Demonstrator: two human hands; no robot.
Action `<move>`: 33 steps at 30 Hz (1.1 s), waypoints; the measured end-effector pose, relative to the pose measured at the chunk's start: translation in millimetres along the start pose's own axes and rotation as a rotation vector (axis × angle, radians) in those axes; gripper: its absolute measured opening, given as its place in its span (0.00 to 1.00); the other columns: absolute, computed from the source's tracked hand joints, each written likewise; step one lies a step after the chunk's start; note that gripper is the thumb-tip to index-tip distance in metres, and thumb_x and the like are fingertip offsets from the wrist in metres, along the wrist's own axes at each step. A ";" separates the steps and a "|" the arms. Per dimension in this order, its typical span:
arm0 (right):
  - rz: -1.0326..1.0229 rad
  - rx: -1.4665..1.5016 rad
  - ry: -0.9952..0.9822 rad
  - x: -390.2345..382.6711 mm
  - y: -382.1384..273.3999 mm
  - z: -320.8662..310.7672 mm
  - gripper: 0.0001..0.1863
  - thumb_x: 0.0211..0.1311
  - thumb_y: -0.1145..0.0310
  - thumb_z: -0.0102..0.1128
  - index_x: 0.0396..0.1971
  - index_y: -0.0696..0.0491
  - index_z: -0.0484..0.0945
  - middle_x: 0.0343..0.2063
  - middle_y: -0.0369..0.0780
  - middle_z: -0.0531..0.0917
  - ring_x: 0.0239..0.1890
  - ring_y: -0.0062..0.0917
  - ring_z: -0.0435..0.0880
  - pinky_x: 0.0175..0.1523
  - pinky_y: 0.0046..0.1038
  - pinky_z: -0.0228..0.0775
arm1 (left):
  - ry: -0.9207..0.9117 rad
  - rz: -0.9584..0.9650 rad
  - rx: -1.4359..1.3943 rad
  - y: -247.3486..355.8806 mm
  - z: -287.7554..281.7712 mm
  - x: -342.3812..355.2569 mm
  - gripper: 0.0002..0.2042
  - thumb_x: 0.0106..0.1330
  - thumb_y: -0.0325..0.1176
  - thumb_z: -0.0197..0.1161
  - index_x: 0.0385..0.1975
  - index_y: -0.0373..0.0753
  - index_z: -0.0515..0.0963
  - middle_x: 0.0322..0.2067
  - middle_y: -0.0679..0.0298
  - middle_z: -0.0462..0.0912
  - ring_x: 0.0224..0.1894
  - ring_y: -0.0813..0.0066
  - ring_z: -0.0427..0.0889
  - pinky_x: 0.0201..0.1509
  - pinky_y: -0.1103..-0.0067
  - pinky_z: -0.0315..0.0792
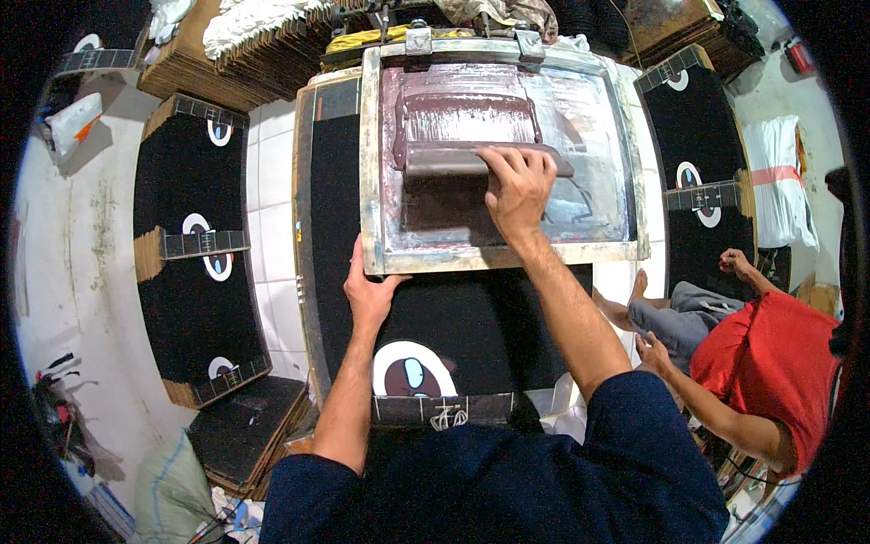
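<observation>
A wooden-framed printing screen lies over a black fabric panel, held by metal hinge clamps at its far edge. My right hand is wrapped over the top of a long squeegee, which stands across the mesh. Dark brown ink is smeared around and beyond the squeegee. At the frame's near left corner, my left hand grips the wood, fingers along the side and thumb by the near edge. A printed eye shows on the fabric nearest me.
Black panels with printed eyes line a rack on the left and another on the right. Close on my right sits a person in a red shirt. Stacked boards stand at the lower left, with cardboard stacks beyond.
</observation>
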State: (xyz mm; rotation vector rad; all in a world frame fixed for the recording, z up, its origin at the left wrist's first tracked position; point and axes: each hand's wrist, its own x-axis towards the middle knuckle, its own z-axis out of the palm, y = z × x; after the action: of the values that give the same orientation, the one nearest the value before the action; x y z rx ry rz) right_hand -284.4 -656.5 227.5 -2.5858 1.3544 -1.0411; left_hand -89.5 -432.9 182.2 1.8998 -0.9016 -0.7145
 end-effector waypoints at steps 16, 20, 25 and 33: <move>-0.062 -0.162 0.399 163.6 -85.5 -168.7 0.17 0.51 0.74 0.63 0.44 0.49 0.86 0.37 0.46 0.88 0.45 0.44 0.84 0.52 0.43 0.72 | 0.064 0.541 -0.710 135.0 -108.1 74.4 0.49 0.61 0.20 0.75 0.78 0.32 0.46 0.61 0.44 0.77 0.53 0.65 0.84 0.57 0.73 0.80; -0.077 -0.109 0.357 231.3 -104.5 -196.6 0.18 0.58 0.68 0.67 0.49 0.50 0.85 0.39 0.47 0.89 0.43 0.42 0.88 0.51 0.39 0.77 | 0.229 0.002 -0.346 -36.3 -150.6 75.5 0.39 0.69 0.37 0.71 0.74 0.29 0.58 0.62 0.48 0.78 0.58 0.68 0.81 0.62 0.74 0.75; 0.118 -0.068 0.191 271.0 -110.5 -205.3 0.21 0.62 0.61 0.69 0.54 0.49 0.84 0.44 0.47 0.89 0.49 0.39 0.89 0.55 0.37 0.78 | -0.111 -0.799 0.191 -292.4 -175.5 -68.6 0.18 0.75 0.40 0.53 0.46 0.31 0.83 0.35 0.59 0.86 0.38 0.71 0.82 0.43 0.70 0.76; 0.023 -0.205 0.310 300.7 -76.9 -185.6 0.28 0.57 0.56 0.73 0.56 0.53 0.83 0.48 0.46 0.89 0.51 0.36 0.88 0.58 0.34 0.78 | 0.106 -1.031 -0.361 -363.8 -117.8 -302.7 0.17 0.76 0.40 0.55 0.49 0.31 0.83 0.37 0.56 0.85 0.41 0.69 0.84 0.45 0.71 0.78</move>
State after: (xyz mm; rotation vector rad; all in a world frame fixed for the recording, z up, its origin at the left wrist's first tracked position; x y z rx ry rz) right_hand -218.8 -784.7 559.3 -2.6205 1.6319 -1.4184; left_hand -62.0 -7.2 -54.1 1.9600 0.3489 -1.2403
